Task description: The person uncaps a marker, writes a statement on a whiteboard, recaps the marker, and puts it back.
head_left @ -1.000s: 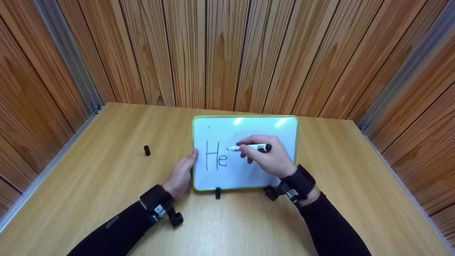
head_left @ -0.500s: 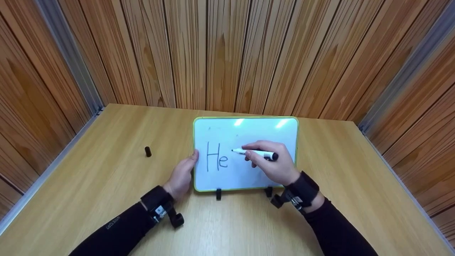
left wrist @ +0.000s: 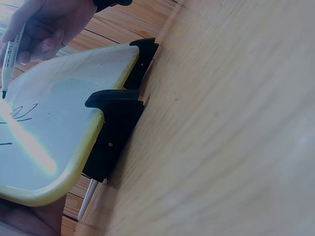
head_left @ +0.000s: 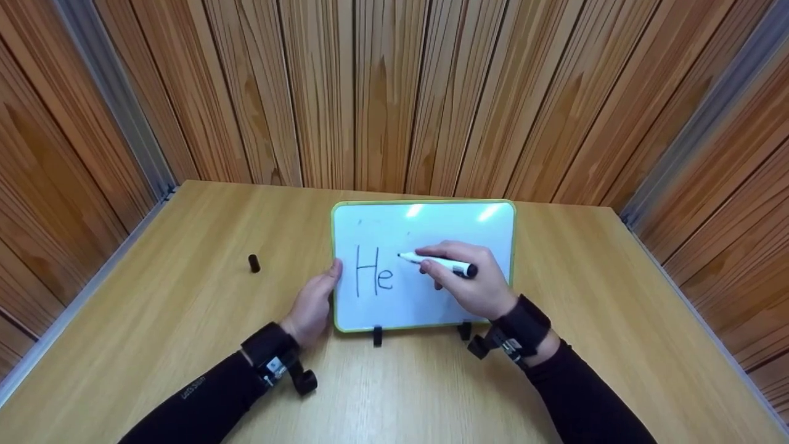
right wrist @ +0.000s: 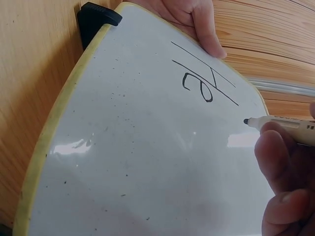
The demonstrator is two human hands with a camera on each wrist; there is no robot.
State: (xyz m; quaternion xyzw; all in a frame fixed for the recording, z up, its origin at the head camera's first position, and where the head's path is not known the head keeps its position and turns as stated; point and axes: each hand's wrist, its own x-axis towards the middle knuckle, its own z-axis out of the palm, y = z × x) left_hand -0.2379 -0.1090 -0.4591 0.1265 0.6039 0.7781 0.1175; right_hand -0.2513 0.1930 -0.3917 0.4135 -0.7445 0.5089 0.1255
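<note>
Bright white and yellow-green, right in among the browns!
Shining white here on the glossy rectangular whiteboard (head_left: pixel 394 308), peppered with dark specks, rimmed in yellow-green, and on it, bold black for the handwritten letters "He" (head_left: pixel 376 271); now over to the slim white marker pen (head_left: pixel 452 266), black at tip and tail; solid black again on the small cylindrical cap (head_left: pixel 254 263), the stand feet (head_left: pixel 377 336) and the long fabric sleeve (head_left: pixel 216 394), this last with pale lettering; pale tan, finely grained, across the wooden tabletop (head_left: pixel 382 401); and behind, orange-brown planks (head_left: pixel 382 92), streaked darker, split by near-black seams!
</note>
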